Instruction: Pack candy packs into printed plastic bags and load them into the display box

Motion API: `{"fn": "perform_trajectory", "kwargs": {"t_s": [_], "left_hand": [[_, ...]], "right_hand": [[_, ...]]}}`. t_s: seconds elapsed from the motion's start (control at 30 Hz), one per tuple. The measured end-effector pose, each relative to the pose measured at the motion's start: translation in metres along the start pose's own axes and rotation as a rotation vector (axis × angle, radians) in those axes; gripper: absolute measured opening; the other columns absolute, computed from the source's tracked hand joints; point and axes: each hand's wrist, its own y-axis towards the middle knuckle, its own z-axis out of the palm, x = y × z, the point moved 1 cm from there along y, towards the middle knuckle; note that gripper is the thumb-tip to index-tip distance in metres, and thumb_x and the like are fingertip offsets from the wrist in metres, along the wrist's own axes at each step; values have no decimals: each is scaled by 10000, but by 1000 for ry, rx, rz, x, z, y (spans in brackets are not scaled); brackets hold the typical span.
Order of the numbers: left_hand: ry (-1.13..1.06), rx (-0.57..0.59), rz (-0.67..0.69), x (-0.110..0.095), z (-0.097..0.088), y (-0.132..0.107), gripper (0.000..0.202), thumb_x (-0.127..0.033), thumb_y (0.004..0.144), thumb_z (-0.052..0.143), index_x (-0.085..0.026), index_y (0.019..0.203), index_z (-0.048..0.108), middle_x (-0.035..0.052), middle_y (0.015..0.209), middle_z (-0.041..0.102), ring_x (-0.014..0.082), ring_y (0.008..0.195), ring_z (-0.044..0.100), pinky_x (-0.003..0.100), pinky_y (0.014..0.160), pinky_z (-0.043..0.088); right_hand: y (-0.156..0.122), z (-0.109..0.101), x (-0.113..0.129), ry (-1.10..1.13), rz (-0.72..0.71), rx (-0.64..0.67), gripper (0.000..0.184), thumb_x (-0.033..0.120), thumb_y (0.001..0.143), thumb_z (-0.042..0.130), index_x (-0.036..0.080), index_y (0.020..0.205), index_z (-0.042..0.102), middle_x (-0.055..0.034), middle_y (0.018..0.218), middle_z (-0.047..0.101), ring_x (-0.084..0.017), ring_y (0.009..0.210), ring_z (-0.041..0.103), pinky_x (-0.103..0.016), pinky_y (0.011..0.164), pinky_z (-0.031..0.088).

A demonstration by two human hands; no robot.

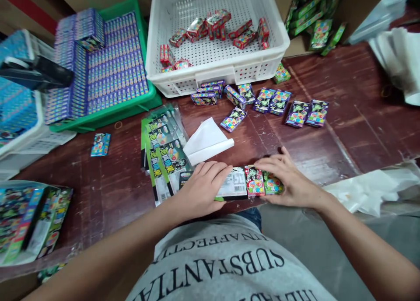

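1. So the row (243, 183) of small boxes lies at the near edge of the tabletop (328, 130), its long axis running left to right, straight between both hands
2. Left hand (201, 189) is flat, fingers together, laid over the row's left end with fingertips at the white label (233, 182)
3. Right hand (290, 183) cups the right end, fingers touching the red box (254, 183) and green box (271, 186); can't tell if the thumb pinches anything
4. Purple boxes (278, 102) sit farther back, well apart, nearer the right hand
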Motion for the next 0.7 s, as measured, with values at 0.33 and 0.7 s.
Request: {"fn": "perform_trajectory", "kwargs": {"t_s": [0.33, 0.7], "left_hand": [[-39, -82, -61, 1, 4, -7, 882, -424, 813, 747, -230, 1540, 286, 134, 1504, 470, 327, 1389, 425, 498, 1165, 320], [-72, -72, -17, 10, -3, -10, 881, -454, 795, 770, -257, 1529, 326, 113, 1467, 508, 332, 1345, 463, 503, 1133, 356]], "right_hand": [[6, 5, 7, -126, 182, -356, 705, 541, 789, 771, 357, 1389, 452, -68, 1362, 586, -330, 1251, 543, -702, 1204, 123], [1, -2, 22, 31, -17, 64, 762, 527, 791, 761, 419, 1467, 428, -17, 1401, 618, -325, 1254, 543, -712, 1217, 76]]}}
